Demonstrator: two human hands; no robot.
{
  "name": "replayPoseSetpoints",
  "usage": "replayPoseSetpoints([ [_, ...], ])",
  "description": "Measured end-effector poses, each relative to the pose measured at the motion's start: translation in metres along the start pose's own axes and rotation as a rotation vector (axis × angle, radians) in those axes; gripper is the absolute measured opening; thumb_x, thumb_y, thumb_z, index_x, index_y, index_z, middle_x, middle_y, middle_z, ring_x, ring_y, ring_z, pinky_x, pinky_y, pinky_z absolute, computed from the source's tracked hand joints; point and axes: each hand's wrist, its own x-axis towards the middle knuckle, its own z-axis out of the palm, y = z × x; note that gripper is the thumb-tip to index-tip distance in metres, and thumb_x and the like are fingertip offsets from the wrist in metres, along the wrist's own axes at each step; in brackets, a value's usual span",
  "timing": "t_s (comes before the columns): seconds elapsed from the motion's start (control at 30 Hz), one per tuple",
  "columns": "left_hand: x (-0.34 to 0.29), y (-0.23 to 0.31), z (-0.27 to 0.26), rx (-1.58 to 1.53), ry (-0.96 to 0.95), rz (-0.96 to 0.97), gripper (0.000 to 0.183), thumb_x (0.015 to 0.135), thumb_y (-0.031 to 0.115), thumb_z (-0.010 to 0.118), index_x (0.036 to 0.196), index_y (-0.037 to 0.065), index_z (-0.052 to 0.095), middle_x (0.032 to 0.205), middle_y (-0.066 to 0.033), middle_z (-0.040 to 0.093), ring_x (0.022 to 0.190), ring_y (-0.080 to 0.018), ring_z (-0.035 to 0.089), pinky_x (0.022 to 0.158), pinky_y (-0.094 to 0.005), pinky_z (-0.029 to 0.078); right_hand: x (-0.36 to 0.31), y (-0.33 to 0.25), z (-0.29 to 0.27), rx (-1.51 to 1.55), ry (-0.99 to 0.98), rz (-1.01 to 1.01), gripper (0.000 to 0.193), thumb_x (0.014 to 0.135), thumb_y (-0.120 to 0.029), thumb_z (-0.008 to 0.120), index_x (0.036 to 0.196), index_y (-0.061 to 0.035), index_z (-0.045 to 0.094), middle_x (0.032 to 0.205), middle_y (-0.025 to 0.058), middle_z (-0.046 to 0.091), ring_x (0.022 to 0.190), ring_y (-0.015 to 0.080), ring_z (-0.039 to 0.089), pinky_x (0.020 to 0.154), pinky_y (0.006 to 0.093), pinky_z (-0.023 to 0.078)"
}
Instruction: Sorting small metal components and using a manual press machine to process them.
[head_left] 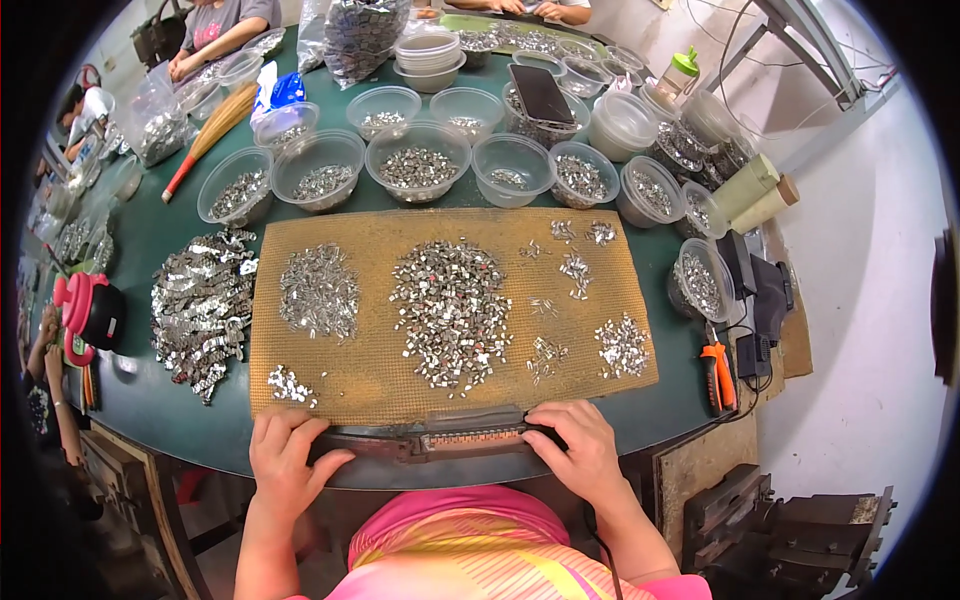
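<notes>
Nearest the camera, your pink top (480, 545) fills the bottom centre, and just above it is the long dark metal bar (370, 444), lower centre, lying left to right, directly between your hands! Your left hand (290, 455) has its left end between thumb and fingers; your right hand (575, 450) pinches the other, neither nearer, the notched section (472, 438) toward the right. Beyond: tan mat (375, 385), heaped metal pieces (450, 310), then plastic bowls (417, 135) across the green table (140, 395), upper frame.
</notes>
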Motion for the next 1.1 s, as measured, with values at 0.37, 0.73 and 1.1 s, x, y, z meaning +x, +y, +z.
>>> replayPoseSetpoints([
  [0.37,-0.014,-0.011,-0.023,0.061,-0.094,0.092,0.044,0.066,0.030,0.089,0.095,0.008,0.063,0.092,-0.0058,0.061,0.088,-0.0293,0.059,0.076,-0.0439,0.049,-0.011,0.018,-0.013,-0.071,0.075,0.058,0.020,0.083,-0.005,0.078,0.103,-0.0062,0.078,0.097,0.0094,0.073,0.088,0.0281,0.069,0.076,0.0375,0.054],
  [0.73,0.045,0.058,-0.002,-0.477,-0.072,0.483,0.041,0.068,0.029,0.092,0.100,0.011,0.073,0.090,-0.0020,0.061,0.078,-0.0227,0.064,0.065,-0.0334,0.055,-0.012,0.016,-0.030,-0.230,-0.065,0.017,0.032,0.085,-0.015,0.078,0.116,-0.0127,0.074,0.101,0.0037,0.066,0.090,0.0266,0.062,0.079,0.0399,0.047],
  [1.1,0.077,0.101,0.074,-0.316,-0.208,0.392,0.040,0.077,0.023,0.085,0.111,0.006,0.071,0.100,-0.0065,0.061,0.099,-0.0273,0.061,0.083,-0.0396,0.053,-0.012,0.022,-0.028,-0.183,-0.054,-0.012,0.028,0.081,-0.010,0.079,0.110,-0.0114,0.076,0.098,0.0031,0.068,0.087,0.0244,0.065,0.078,0.0382,0.049],
])
